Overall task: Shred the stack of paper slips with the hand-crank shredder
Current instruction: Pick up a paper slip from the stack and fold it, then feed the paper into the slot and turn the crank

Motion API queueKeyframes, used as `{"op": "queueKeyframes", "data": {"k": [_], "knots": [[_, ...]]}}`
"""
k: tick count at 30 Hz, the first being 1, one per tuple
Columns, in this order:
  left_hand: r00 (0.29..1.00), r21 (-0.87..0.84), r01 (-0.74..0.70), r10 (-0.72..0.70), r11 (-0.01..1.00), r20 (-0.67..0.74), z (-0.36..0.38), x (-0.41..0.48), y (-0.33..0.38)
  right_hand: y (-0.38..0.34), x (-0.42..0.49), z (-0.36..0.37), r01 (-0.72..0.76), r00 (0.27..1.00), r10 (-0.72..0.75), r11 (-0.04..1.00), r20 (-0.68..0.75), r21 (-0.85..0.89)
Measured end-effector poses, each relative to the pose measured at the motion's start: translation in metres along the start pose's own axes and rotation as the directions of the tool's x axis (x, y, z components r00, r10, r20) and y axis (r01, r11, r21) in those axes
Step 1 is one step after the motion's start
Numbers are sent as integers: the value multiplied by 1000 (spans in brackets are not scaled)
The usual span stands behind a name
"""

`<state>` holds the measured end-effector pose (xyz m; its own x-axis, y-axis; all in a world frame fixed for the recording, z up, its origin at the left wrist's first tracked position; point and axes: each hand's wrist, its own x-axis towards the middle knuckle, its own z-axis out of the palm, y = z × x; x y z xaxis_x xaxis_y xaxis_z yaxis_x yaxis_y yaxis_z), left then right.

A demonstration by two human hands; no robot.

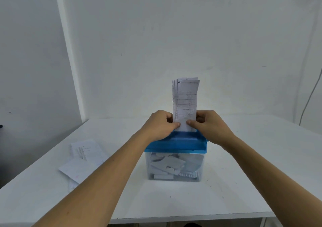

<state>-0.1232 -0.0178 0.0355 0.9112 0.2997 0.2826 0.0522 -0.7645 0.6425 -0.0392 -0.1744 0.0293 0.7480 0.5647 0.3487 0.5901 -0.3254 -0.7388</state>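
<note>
Centre frame: left hand (161,124) and right hand (208,124) both pinch the upright paper slips (186,103) over the blue-topped shredder (176,144) on the tabletop (252,174).

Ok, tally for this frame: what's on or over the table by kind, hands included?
Hands: 2, left hand and right hand, both pinching the bundle
Shredder: 1
Bundle of paper slips: 1, upright at the shredder's top
Pile of loose sheets: 1, too overlapped to count singly
Total: 5
</note>
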Motion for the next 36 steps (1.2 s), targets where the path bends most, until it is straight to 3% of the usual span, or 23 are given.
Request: {"op": "queueKeyframes", "data": {"k": [9,13,15,20,24,27,31,36], "knots": [[999,30,-14,13,999,39,-1,0,0,5,2,-1,40,998,-33,993,62,-115],[999,35,-5,3,999,43,1,-2,0,22,-10,-5,22,974,-12,999,-228,44],[999,24,5,-5,1000,34,1,-2,-1,38,-24,-5,19,950,-5,999,-313,41],[1000,25,4,-5,1000,27,1,-3,-1,75,-55,15,79,996,-86,962,-15,-263],[999,31,1,-2,1000,34,0,-4,1,90,-45,21,112,994,-109,913,30,-393],[999,40,-4,2,999,34,0,-5,2,98,-39,31,142,990,-132,930,51,-338],[999,38,-4,2,999,50,-2,-7,4,105,-42,39,162,987,-145,874,72,-458],[998,37,23,-26,999,66,-2,-7,6,101,-47,40,170,985,-159,863,63,-476]]}}
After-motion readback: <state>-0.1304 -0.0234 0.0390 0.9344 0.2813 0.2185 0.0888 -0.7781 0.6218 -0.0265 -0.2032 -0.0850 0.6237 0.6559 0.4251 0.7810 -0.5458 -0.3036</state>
